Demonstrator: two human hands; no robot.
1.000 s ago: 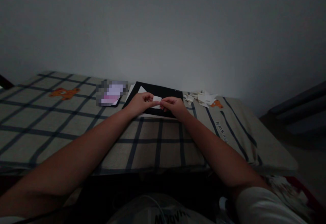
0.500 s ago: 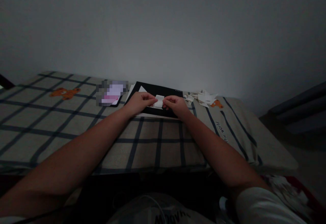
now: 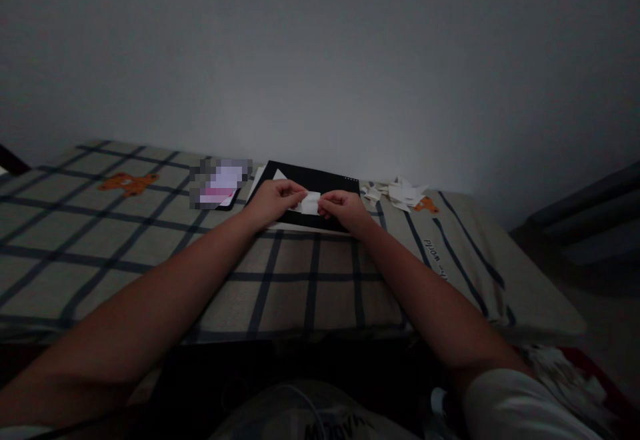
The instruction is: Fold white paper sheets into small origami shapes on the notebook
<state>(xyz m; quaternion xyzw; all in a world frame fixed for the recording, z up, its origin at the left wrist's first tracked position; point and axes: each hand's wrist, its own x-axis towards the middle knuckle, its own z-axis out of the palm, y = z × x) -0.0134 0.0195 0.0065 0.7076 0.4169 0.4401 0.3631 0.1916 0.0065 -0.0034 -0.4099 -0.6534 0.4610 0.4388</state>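
A small piece of white paper point(image 3: 311, 204) is stretched between my two hands, just above a flat black board or folder point(image 3: 320, 177). My left hand point(image 3: 277, 201) pinches its left edge between thumb and fingers. At the right edge, my right hand point(image 3: 345, 207) grips it the same way, fingers curled in. A crease seems to run across the paper. Behind my left hand the tip of another white sheet point(image 3: 280, 175) shows on the black surface. More white sheets stick out from under the board's left and front edges.
A pile of folded white paper pieces point(image 3: 404, 192) lies right of the board. On the left rests a phone point(image 3: 225, 183) with a lit, blurred screen. A checked cloth point(image 3: 295, 280) with bear prints covers the table, which stands against a grey wall point(image 3: 320, 60).
The paper between my hands looks shorter from top to bottom than before; its upper part no longer stands up. Both hands have shifted very slightly, still pinching the paper.
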